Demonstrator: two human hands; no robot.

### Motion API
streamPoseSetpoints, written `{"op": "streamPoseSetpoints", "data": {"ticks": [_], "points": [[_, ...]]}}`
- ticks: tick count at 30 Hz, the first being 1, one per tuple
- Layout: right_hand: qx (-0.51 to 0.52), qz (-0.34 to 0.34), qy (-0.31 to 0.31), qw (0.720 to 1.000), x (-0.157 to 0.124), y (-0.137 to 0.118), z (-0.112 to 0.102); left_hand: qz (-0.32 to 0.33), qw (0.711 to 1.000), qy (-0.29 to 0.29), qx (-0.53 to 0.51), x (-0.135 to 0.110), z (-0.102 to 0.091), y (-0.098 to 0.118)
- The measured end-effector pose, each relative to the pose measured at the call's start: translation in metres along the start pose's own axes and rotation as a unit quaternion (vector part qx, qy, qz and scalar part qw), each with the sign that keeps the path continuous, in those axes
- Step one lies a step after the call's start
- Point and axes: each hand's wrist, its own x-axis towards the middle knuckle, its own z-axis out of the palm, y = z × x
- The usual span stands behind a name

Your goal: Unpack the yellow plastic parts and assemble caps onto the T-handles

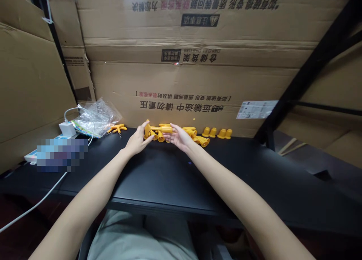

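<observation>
A yellow plastic corkscrew (158,129) lies sideways between my two hands, just above the black table's far part. My left hand (137,141) is closed around its T-shaped handle end, thumb below and fingers behind. At the other end, the fingers of my right hand (181,138) pinch its wider yellow sleeve. Whether a metal screw sits inside cannot be seen. Behind and below my hands, a row of yellow hollow sleeves (201,141) lies against the cardboard, partly hidden. Yellow handles with metal spirals (118,128) lie to the left of my left hand.
Several small yellow cups (217,133) stand at the back right of the black table (169,177). A clear plastic bag (97,117), a white charger (67,129) with a cable and a power strip (31,155) sit at left. Cardboard (183,75) walls the back.
</observation>
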Motion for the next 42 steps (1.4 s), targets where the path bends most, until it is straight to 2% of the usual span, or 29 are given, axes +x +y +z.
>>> {"op": "streamPoseSetpoints", "data": {"ticks": [3, 5, 6, 8, 10, 12, 14, 17, 21, 30, 33, 38, 42], "points": [[-0.076, -0.126, 0.055, 0.988, 0.02, 0.001, -0.001, -0.034, 0.999, 0.007, 0.024, 0.0, 0.002, -0.006], [-0.173, -0.222, 0.101, 0.954, 0.036, 0.006, -0.003, -0.046, 0.997, -0.01, 0.053, 0.001, 0.003, -0.01], [-0.241, -0.265, 0.121, 0.926, 0.043, 0.01, -0.004, -0.049, 0.996, -0.022, 0.067, 0.001, 0.004, -0.011], [-0.387, -0.333, 0.143, 0.848, 0.054, 0.019, -0.006, -0.048, 0.993, -0.047, 0.095, 0.001, 0.005, -0.014], [-0.512, -0.374, 0.13, 0.762, 0.06, 0.029, -0.006, -0.043, 0.99, -0.066, 0.118, 0.001, 0.006, -0.016], [-0.598, -0.397, 0.089, 0.69, 0.064, 0.039, -0.005, -0.036, 0.988, -0.08, 0.131, 0.0, 0.007, -0.017], [-0.651, -0.408, 0.054, 0.638, 0.065, 0.047, -0.003, -0.03, 0.986, -0.088, 0.135, 0.0, 0.007, -0.017], [-0.69, -0.407, 0.034, 0.597, 0.067, 0.054, 0.0, -0.022, 0.985, -0.097, 0.139, 0.0, 0.008, -0.018], [-0.705, -0.397, 0.037, 0.586, 0.071, 0.056, 0.002, -0.016, 0.984, -0.109, 0.139, 0.0, 0.009, -0.018], [-0.676, -0.421, 0.042, 0.603, 0.079, 0.058, 0.0, -0.016, 0.982, -0.131, 0.137, 0.0, 0.009, -0.019], [-0.69, -0.396, 0.037, 0.604, 0.075, 0.057, 0.006, -0.011, 0.983, -0.132, 0.127, 0.0, 0.009, -0.019], [-0.72, -0.33, 0.066, 0.606, 0.068, 0.054, 0.018, -0.006, 0.983, -0.135, 0.122, 0.0, 0.008, -0.016], [-0.71, -0.313, 0.047, 0.629, 0.065, 0.048, 0.02, -0.001, 0.984, -0.14, 0.114, -0.001, 0.008, -0.015]]}}
